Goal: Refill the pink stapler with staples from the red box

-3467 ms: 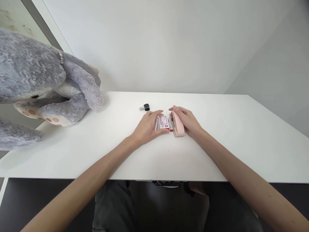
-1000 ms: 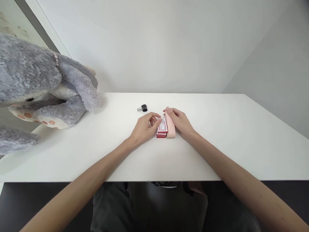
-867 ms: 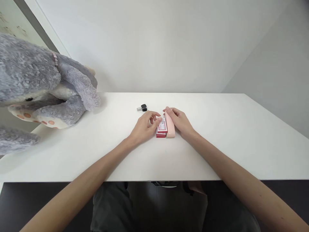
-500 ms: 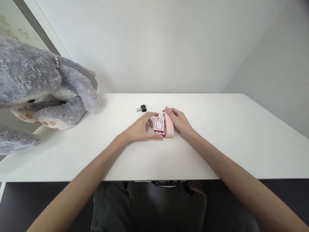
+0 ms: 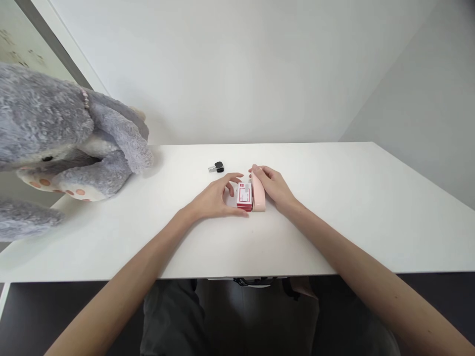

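A small red and white box lies on the white table, flush against a pink stapler to its right. My left hand curls round the box's left side, thumb at its near corner and fingers arched over its far end. My right hand wraps the stapler from the right, fingertips over its far end.
A small black and silver USB stick lies just beyond my left hand. A big grey plush elephant sits on the table's left end. White walls close the back and right sides. The table's near edge runs above my lap.
My left hand opened from on top of the box to cup its left side. The box slid square against the stapler. The view shifted slightly.
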Demonstrator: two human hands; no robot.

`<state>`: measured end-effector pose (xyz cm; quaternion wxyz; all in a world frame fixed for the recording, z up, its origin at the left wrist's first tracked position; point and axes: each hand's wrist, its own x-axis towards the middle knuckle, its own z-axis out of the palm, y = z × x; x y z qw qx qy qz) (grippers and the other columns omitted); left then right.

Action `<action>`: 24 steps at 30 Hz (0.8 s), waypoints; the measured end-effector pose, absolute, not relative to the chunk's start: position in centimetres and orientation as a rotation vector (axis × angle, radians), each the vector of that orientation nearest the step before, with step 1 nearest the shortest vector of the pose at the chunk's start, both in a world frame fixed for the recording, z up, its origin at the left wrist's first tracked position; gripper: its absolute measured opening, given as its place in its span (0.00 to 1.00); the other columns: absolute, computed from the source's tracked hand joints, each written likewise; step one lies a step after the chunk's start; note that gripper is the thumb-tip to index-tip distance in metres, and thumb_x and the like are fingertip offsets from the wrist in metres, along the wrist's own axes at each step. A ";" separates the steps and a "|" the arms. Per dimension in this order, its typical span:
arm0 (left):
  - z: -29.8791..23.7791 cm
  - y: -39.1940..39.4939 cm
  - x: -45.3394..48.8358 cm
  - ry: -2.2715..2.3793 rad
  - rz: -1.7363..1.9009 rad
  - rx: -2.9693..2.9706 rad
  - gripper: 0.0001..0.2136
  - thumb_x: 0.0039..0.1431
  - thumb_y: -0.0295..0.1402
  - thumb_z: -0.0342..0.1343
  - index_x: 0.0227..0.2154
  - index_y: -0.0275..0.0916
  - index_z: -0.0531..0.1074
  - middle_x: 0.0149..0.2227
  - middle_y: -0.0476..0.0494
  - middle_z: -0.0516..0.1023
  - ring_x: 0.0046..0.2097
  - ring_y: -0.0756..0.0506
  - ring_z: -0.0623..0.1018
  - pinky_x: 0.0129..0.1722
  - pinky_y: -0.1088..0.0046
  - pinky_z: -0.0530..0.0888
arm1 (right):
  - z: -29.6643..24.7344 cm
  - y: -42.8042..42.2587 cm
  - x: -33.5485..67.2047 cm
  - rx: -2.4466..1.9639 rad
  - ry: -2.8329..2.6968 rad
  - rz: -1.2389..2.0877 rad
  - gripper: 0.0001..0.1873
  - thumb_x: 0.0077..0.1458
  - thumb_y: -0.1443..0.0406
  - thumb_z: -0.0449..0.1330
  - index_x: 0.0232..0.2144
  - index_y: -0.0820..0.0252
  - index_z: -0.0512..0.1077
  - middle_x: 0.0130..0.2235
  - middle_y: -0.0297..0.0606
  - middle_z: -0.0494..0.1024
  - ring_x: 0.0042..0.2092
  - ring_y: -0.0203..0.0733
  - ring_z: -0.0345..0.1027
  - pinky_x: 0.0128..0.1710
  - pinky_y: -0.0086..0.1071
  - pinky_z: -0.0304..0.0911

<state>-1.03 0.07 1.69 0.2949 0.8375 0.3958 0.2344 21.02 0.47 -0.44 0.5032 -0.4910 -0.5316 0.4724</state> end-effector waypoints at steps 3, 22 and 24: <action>1.7 0.3 -1.5 1.063 0.587 2.243 0.48 0.43 0.54 0.73 0.66 0.49 0.61 0.54 0.39 0.77 0.44 0.42 0.78 0.46 0.60 0.75 | -0.6 0.5 21.1 -1.180 -1.290 1.136 0.29 0.57 0.37 0.61 0.40 0.54 0.79 0.43 0.39 0.81 0.43 0.45 0.72 0.43 0.37 0.67; 1.1 0.4 -1.1 1.164 0.578 2.296 0.48 0.42 0.59 0.72 0.65 0.48 0.62 0.53 0.40 0.80 0.39 0.43 0.76 0.42 0.62 0.73 | -0.7 0.5 21.0 -1.215 -1.279 1.111 0.27 0.59 0.39 0.61 0.38 0.55 0.79 0.44 0.39 0.81 0.43 0.44 0.71 0.41 0.36 0.66; 1.1 0.3 -1.1 1.171 0.578 2.292 0.48 0.42 0.59 0.72 0.65 0.48 0.62 0.52 0.40 0.80 0.38 0.44 0.75 0.42 0.63 0.73 | -0.7 0.5 21.0 -1.222 -1.280 1.109 0.27 0.58 0.39 0.61 0.39 0.56 0.79 0.44 0.39 0.81 0.43 0.44 0.71 0.41 0.35 0.66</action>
